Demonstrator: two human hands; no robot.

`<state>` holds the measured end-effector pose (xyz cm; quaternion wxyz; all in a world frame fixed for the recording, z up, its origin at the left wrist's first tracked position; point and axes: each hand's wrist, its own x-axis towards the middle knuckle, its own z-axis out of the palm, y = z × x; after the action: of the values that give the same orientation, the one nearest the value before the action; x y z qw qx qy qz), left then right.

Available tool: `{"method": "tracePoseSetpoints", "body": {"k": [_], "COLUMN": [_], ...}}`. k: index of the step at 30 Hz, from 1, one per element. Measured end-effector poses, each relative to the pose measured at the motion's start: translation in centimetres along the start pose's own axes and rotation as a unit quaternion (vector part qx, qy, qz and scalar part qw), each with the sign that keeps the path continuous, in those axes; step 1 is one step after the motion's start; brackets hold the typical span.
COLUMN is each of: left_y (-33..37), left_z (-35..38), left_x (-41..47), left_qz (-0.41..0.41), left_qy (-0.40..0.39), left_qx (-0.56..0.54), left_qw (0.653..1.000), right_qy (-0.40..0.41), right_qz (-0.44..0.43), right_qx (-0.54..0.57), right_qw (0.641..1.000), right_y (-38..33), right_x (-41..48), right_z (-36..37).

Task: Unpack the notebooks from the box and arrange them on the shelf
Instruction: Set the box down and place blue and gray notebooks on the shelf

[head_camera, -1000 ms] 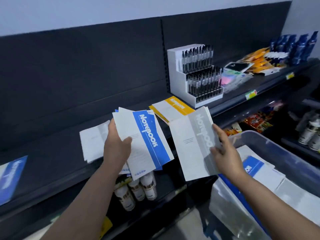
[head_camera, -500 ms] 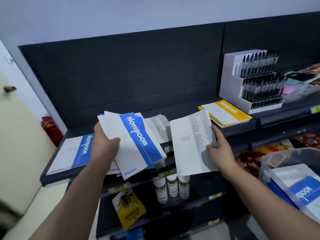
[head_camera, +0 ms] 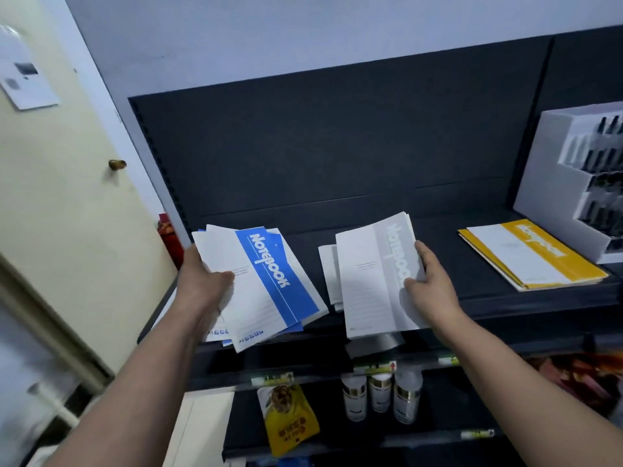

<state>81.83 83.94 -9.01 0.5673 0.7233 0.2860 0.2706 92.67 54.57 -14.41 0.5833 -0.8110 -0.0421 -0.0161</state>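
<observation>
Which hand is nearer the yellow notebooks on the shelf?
Right. The right hand, gripping a grey notebook, is left of the yellow notebooks; the left hand, holding blue notebooks, is farther left.

Left hand [head_camera: 202, 281] grips blue notebooks [head_camera: 269, 284] at nine o'clock; right hand [head_camera: 429, 284] holds grey notebook [head_camera: 374, 278] over the shelf [head_camera: 472, 294].

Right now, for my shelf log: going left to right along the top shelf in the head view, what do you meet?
From the left: left hand → blue notebooks → grey notebook → right hand → yellow notebooks → white pen display.
</observation>
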Motion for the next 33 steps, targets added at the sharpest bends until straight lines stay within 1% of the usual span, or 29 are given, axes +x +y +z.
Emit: {"method": "tracePoseSetpoints", "body": {"k": [4, 8, 15, 20, 25, 27, 30, 33], "left_y": [0.6, 0.1, -0.1, -0.5, 0.7, 1.4, 1.6, 0.8], "left_z": [1.8, 3.0, 4.4, 4.3, 1.5, 0.3, -1.8, -4.0], "left_x": [0.6, 1.6, 1.4, 0.9, 1.8, 2.1, 3.0, 3.7], "left_qz": [0.006, -0.017, -0.024, -0.006, 0.037, 0.042, 0.039, 0.028], "left_qy": [-0.012, -0.045, -0.047, 0.027, 0.136, 0.172, 0.199, 0.202], "left_qx": [-0.003, -0.008, -0.022, -0.029, 0.017, 0.015, 0.003, -0.008], "left_qw": [1.000, 0.999, 0.998, 0.999, 0.990, 0.984, 0.979, 0.979], "right_qy": [-0.006, -0.011, -0.015, -0.029, -0.063, -0.083, -0.105, -0.130], "right_qz": [0.003, 0.010, 0.010, 0.005, -0.004, -0.007, -0.014, -0.014], "right_qx": [-0.014, -0.012, -0.015, -0.003, -0.008, -0.019, -0.042, -0.056], "right_qw": [1.000, 1.000, 1.000, 1.000, 0.998, 0.996, 0.993, 0.990], "right_y": [0.1, 0.5, 1.1, 0.6, -0.6, -1.2, -2.2, -3.3], "right_x": [1.5, 2.5, 3.6, 4.0, 4.4, 4.4, 4.4, 4.2], "right_z": [-0.2, -0.6, -0.7, -0.1, 1.2, 2.3, 5.0, 8.5]}}
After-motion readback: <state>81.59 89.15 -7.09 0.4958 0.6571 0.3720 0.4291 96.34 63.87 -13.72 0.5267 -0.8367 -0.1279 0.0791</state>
